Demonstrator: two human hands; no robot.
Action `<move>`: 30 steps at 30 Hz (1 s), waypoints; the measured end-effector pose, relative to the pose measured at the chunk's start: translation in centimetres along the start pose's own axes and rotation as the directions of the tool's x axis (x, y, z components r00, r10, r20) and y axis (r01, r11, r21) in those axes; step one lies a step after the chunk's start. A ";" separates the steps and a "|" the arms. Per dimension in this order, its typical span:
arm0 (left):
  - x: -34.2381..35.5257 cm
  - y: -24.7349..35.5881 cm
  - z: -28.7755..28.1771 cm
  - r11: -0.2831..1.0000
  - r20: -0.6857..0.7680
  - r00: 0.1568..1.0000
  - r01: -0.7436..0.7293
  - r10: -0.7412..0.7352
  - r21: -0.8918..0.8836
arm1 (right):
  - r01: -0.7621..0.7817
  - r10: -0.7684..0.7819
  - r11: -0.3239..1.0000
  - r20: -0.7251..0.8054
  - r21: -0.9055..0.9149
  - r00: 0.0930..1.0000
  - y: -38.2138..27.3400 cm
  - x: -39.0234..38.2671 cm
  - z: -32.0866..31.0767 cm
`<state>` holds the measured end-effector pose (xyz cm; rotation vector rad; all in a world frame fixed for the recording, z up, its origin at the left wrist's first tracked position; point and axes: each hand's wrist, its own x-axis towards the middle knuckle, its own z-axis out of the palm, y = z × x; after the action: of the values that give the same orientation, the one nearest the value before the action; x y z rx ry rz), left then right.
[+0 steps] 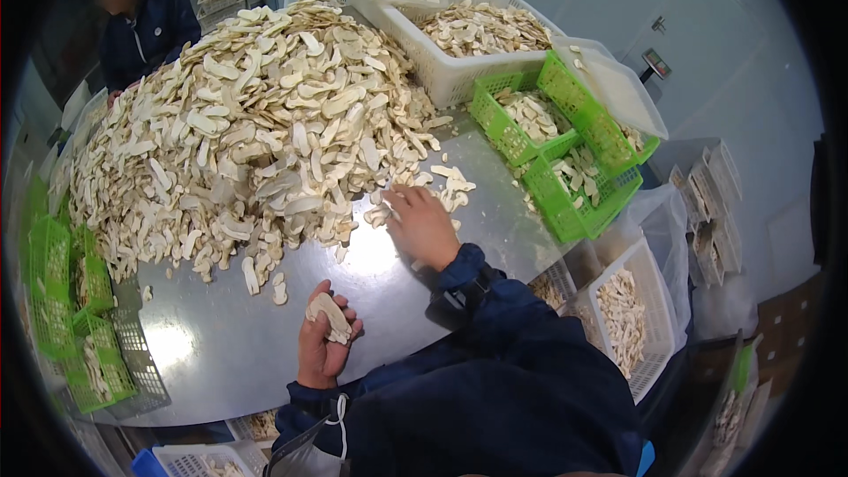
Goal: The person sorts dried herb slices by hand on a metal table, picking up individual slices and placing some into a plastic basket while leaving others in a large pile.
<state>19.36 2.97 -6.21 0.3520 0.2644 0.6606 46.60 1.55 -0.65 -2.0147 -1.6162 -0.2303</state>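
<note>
A large heap of pale, cream-coloured dried slices, which look like mushroom (300, 124), covers the far left and middle of the metal table (230, 336). My left hand (325, 340), palm up near the front edge, is closed around a few mushroom slices (330, 316). At the heap's right foot, my right hand (424, 225) reaches down with its fingers stretched apart. Its fingertips are at some loose slices (378, 214), and I see none lifted in it. More loose slices (453, 185) lie just beyond that hand.
Green baskets (565, 199) with slices stand at the right; others (102, 371) line the left edge. Behind is a large white crate (442, 71) of slices. Below the table's right edge sits a white crate (658, 336). Another person (146, 31) is at the far left.
</note>
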 end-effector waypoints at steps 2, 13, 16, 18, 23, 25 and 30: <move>0.2 -0.2 -0.1 1.000 0.018 1.000 0.009 -0.009 -0.013 | 0.060 -0.061 0.998 -0.030 -0.021 0.998 2.5 -0.7 0.3; 0.2 -0.3 0.4 0.999 -0.034 0.999 -0.024 0.025 0.025 | 0.039 -0.043 0.997 -0.061 -0.071 0.997 7.1 1.2 -0.6; 0.3 -0.4 0.4 0.999 -0.015 0.999 -0.031 0.031 0.038 | -0.024 0.029 0.974 0.021 -0.223 0.999 7.1 1.9 0.3; 0.3 -0.4 0.3 0.999 -0.027 0.999 -0.031 0.032 0.017 | 0.004 0.004 0.972 0.037 -0.233 0.999 7.2 1.9 0.0; 0.2 -0.2 0.3 1.000 -0.026 0.999 -0.018 0.019 0.019 | -0.285 0.260 0.903 0.119 0.323 0.958 6.7 1.1 -0.9; 0.2 -0.1 0.2 1.000 -0.019 1.000 -0.004 0.004 0.019 | -0.520 0.320 0.504 0.410 0.690 0.854 7.0 0.5 -1.8; 0.3 -0.2 0.2 1.000 -0.047 0.999 -0.001 0.000 -0.010 | -0.565 0.313 0.262 0.486 0.782 0.816 7.0 -0.4 -3.7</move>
<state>19.76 2.99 -6.15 0.3273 0.3061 0.6709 53.81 -1.54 0.15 -1.4533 -0.7988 0.9855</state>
